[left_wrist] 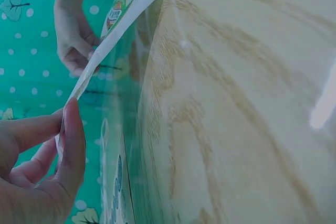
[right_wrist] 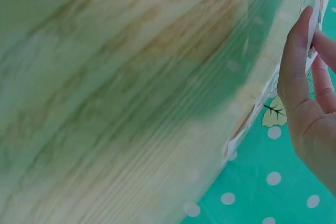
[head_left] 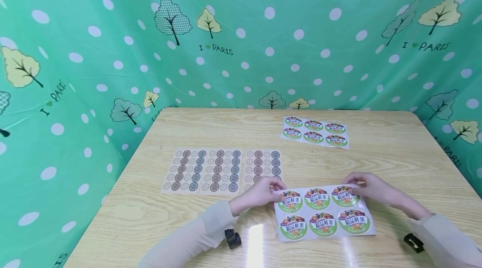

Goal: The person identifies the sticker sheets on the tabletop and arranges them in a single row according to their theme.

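Both hands hold a sheet of oval fruit stickers (head_left: 306,217) near the table's front, its printed face turned up toward the head camera. At the sheet's upper left corner, my left hand (head_left: 261,194) pinches the edge between thumb and fingers. My right hand (head_left: 370,188) pinches the upper right corner in the same way. In the left wrist view the sheet (left_wrist: 113,40) shows nearly edge-on, tilted over the tabletop, with the left hand (left_wrist: 42,166) gripping its near end. The right wrist view shows the right hand's thumb (right_wrist: 296,51) against the sheet's edge.
A second sheet of fruit stickers (head_left: 314,132) lies at the back right of the wooden table (head_left: 211,127). Sheets of small round stickers (head_left: 220,171) lie side by side left of the hands. A green dotted curtain (head_left: 226,63) hangs behind the table.
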